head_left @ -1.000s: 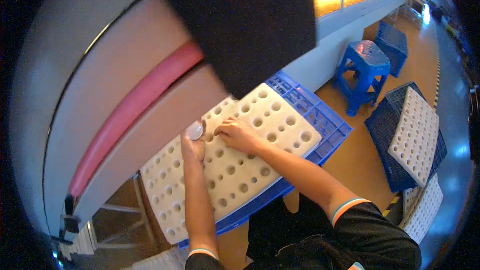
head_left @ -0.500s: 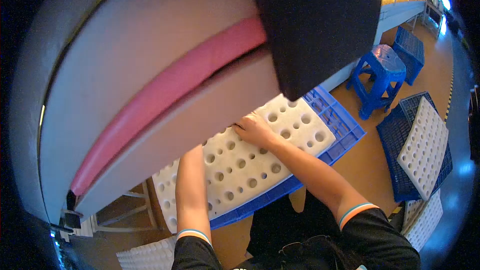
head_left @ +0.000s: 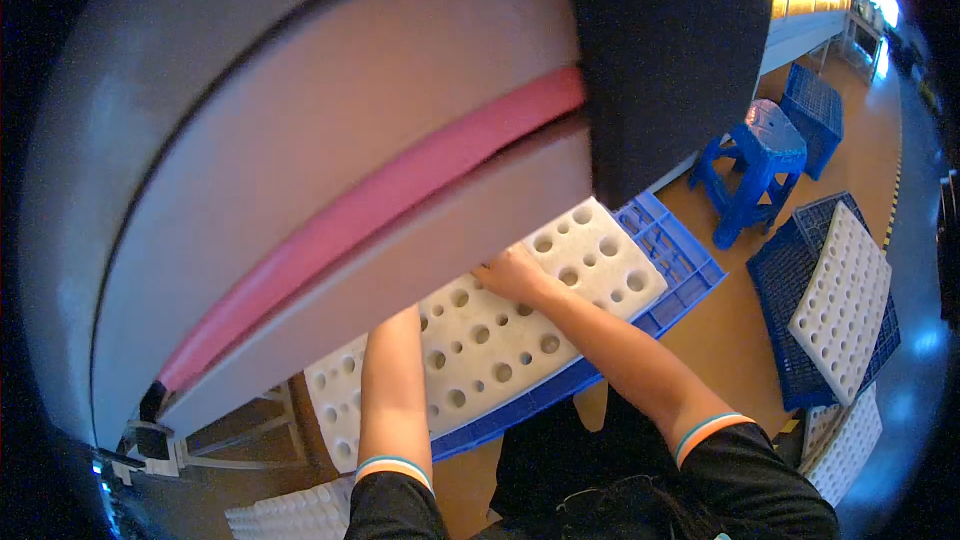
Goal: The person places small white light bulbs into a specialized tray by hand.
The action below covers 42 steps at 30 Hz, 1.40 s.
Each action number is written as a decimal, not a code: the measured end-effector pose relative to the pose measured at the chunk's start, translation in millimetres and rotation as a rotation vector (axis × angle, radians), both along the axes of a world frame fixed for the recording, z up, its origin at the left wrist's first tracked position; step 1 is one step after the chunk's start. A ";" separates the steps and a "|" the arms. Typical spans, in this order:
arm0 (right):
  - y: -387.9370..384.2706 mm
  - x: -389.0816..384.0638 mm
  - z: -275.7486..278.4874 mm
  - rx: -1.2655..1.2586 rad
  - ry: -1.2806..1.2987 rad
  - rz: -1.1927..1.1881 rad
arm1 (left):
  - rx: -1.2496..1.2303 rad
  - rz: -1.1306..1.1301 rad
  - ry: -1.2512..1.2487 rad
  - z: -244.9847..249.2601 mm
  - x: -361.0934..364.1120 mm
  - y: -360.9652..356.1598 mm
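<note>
A thick white foam tray (head_left: 520, 360) with large and small round holes lies on a blue plastic crate (head_left: 690, 275) in front of me. My right hand (head_left: 512, 273) rests low over the tray's middle, its visible fingers curled together; the fingertips and whatever they hold are hidden by the panel edge. On the left, my left forearm (head_left: 392, 380) reaches across the tray, and the left hand is out of sight under the same panel. The large pale panel (head_left: 400, 250) with a pink stripe (head_left: 400, 195) hangs close above both hands.
A dark panel (head_left: 680, 60) blocks the upper middle. To the right stand a blue stool (head_left: 765, 155) and a dark blue crate (head_left: 780, 290) with a white holed tray (head_left: 845, 305) leaning on it. Another white bumpy tray (head_left: 295, 515) lies at the lower left, near a metal frame (head_left: 245, 440).
The overhead panel and its pink stripe have shifted right and down in view, covering more of the right fingers. Both hands stay at nearly the same places over the tray.
</note>
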State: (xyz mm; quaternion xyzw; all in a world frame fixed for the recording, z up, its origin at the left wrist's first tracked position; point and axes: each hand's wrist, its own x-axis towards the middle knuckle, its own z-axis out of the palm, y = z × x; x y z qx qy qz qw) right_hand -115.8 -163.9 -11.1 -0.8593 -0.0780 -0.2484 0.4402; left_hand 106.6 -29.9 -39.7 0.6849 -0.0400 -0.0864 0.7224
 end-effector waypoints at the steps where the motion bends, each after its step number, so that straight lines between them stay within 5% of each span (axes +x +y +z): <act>1: -0.8 -0.9 1.6 0.001 0.000 0.003 | 0.174 0.167 -0.077 3.1 -7.5 -11.0; 6: -3.9 7.7 -4.3 -0.029 0.052 0.030 | 0.445 0.331 -0.491 12.8 -60.8 -17.7; 8: -2.4 7.8 -4.5 -0.005 0.036 0.051 | -0.140 0.277 -0.344 -3.6 -52.3 -3.9; 10: -3.6 6.1 -1.7 -0.017 0.035 0.034 | -0.203 0.265 -0.198 -18.7 -40.8 19.6; 12: -1.7 7.3 -3.8 -0.010 0.045 0.050 | -0.665 0.033 -0.028 -31.4 -35.5 35.8; 14: -1.5 9.7 -7.8 0.003 -0.015 0.025 | -0.759 0.011 0.042 -50.3 -27.2 46.7; 16: -2.7 11.6 -9.1 -0.032 -0.028 0.032 | 0.514 -0.031 -0.889 -73.3 -30.3 45.7; 17: -3.8 12.1 -10.0 -0.062 -0.041 0.045 | 0.108 -0.082 -0.698 -70.2 -32.5 46.1; 18: -4.9 12.6 -12.8 -0.067 -0.032 0.022 | 0.095 -0.103 -0.692 -50.6 -43.4 45.3; 20: -3.2 14.8 -17.0 -0.029 -0.063 0.052 | -1.029 -0.255 0.157 7.1 -75.4 45.3; 21: -2.7 14.8 -16.7 -0.029 -0.046 0.053 | -0.988 0.012 0.222 34.7 -104.2 26.8; 24: -1.9 12.7 -14.8 -0.022 -0.041 0.047 | -0.888 -0.174 0.097 14.5 -95.1 32.4; 32: -1.7 14.0 -17.3 -0.007 -0.070 0.040 | -0.903 -0.081 0.188 19.9 -105.2 19.3; 38: -1.4 14.3 -18.7 0.001 -0.087 0.023 | -0.523 -0.020 -0.015 28.3 -117.7 5.7; 42: -1.8 15.9 -19.0 -0.016 -0.085 0.026 | -0.650 -0.051 0.140 35.2 -115.3 9.9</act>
